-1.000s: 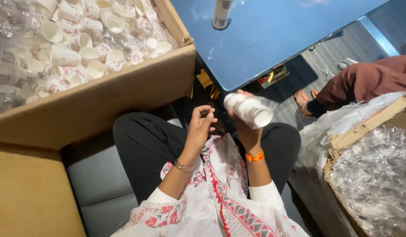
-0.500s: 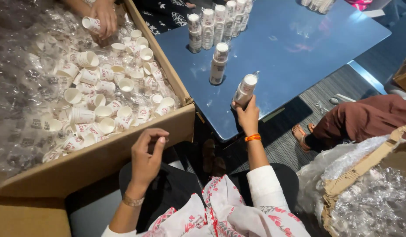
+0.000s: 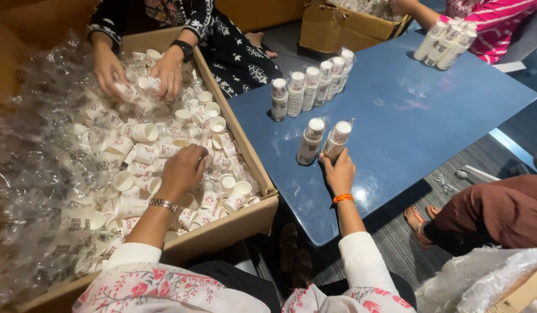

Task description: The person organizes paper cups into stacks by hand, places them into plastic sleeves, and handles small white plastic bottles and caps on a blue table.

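Cups [image 3: 336, 141] in a wrapped stack now stand on the blue table [image 3: 431, 116], right hand [image 3: 338, 171] still gripping them; a second ago they were lifted. Left hand [image 3: 181, 169] has dropped into the box [image 3: 233, 223], curled over loose cups [image 3: 141, 152].

1. Setting: an informal packing area, apparently an office or meeting room.
2. Evidence: blue table [image 3: 431, 110] on grey striped carpet [image 3: 407, 243]; cardboard boxes [image 3: 233, 223] of loose paper cups [image 3: 144, 153]; wrapped cup stacks [image 3: 312, 87]; several seated workers.
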